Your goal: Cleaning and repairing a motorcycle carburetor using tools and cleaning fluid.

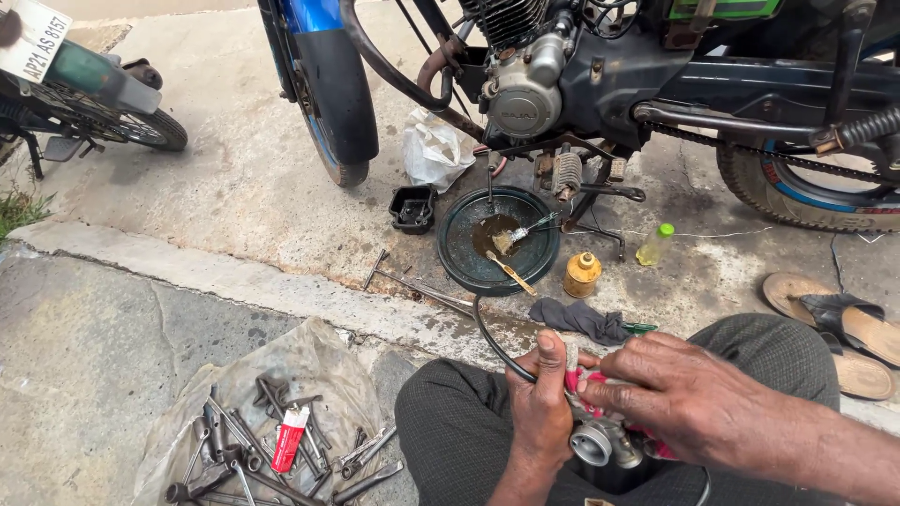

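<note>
Light: bright, even daylight outdoors, coming from above; no hard sunbeams.
Shadows: soft and short; the deepest lies under the motorcycle (600, 84) and beside its front tyre (337, 103).
Glare: pale concrete (225, 178) near the top edge is almost washed out; a sheen sits on the engine cover (520, 98) and on the oily pool in the round pan (498, 241).
Focus: sharp through most of the frame; tools on the plastic sheet (272, 440) read clearly.
Blur: slight softness on the right hand (684, 394) and the left hand (542, 412), which are closest to the lens.
Distortion: wide-angle bending; the curb line (187, 272) slants and the corners stretch.
</note>
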